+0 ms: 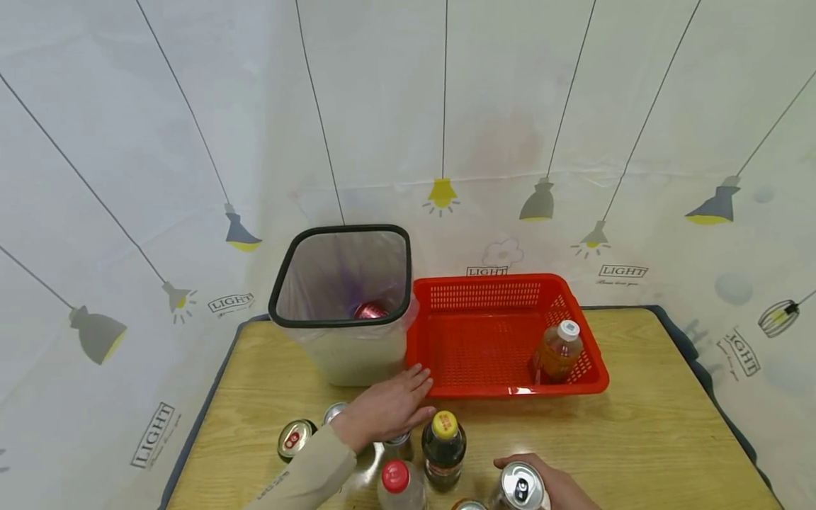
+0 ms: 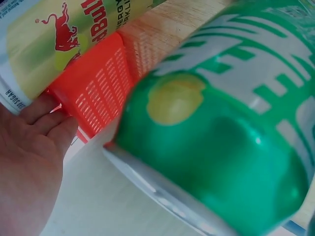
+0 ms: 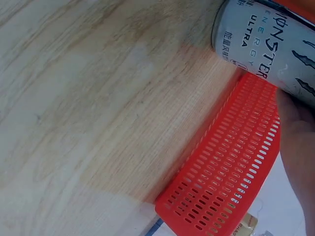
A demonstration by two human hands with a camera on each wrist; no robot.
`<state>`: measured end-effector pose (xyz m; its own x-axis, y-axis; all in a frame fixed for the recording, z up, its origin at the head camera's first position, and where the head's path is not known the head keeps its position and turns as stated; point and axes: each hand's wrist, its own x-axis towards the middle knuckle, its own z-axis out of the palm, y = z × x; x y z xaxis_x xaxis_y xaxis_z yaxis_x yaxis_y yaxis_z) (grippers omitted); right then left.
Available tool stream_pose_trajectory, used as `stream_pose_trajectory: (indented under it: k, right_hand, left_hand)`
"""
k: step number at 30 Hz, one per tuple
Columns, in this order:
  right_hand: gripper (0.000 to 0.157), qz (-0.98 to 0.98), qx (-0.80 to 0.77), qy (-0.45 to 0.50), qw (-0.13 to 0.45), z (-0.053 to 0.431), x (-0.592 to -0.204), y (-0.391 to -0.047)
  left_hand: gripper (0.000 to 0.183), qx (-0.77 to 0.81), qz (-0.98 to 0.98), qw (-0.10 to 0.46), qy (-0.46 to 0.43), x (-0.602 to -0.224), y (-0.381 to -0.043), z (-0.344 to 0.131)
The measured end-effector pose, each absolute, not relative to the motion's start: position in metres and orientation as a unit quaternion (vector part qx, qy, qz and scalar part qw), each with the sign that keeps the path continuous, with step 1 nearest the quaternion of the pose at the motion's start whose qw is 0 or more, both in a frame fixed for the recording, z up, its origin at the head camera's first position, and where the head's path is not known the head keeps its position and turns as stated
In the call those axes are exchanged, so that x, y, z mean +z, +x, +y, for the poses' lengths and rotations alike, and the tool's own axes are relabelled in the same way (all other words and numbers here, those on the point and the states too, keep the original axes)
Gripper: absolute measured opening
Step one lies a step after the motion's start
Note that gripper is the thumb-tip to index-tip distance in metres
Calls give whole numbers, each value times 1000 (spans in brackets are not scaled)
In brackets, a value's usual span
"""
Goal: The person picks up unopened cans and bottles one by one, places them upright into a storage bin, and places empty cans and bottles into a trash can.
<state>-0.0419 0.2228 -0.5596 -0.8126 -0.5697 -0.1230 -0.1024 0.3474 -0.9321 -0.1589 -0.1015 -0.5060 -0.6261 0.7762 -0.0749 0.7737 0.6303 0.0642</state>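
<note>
My right grip [image 1: 559, 485] curls round the white, black-lettered metal can [image 1: 523, 487], right of the yellow-capped bottle of dark liquid [image 1: 443, 452]; my left grip [image 1: 390, 405], fingers extended, holds nothing beside the red plastic basket [image 1: 472, 392]. Retracting it carelessly could topple the bottle.

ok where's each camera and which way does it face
Head: on the head, facing forward and down over the table; left hand and right hand show.
Left wrist: on that wrist, facing the green can; left hand shows.
Right wrist: on that wrist, facing the Monster Energy can; right hand shows.
Wrist views share the red plastic basket.
</note>
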Motion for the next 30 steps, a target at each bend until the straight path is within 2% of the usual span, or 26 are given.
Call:
stream_pose_trajectory:
  k: [4, 10, 14, 21, 24, 30]
  right_hand:
    - [59, 799, -525, -208, 205, 223, -556, -41]
    - [59, 809, -538, -102, 213, 225, -536, -43]
    - [62, 834, -519, -97, 157, 230, -521, -47]
    - [56, 851, -496, -172, 0, 238, -498, -54]
    - [56, 856, -484, -173, -53, 239, -491, -57]
    - [61, 859, -466, -175, -122, 240, -480, -68]
  left_hand:
    - [56, 6, 900, 44, 433, -507, -159, -101]
    - [56, -12, 899, 42, 435, -506, -158, -99]
    - [56, -16, 899, 46, 435, -504, -157, -97]
    - [56, -15, 898, 48, 438, -502, -155, -98]
    - [57, -15, 897, 47, 439, -503, -155, -98]
    - [58, -17, 898, 49, 436, -503, -155, -98]
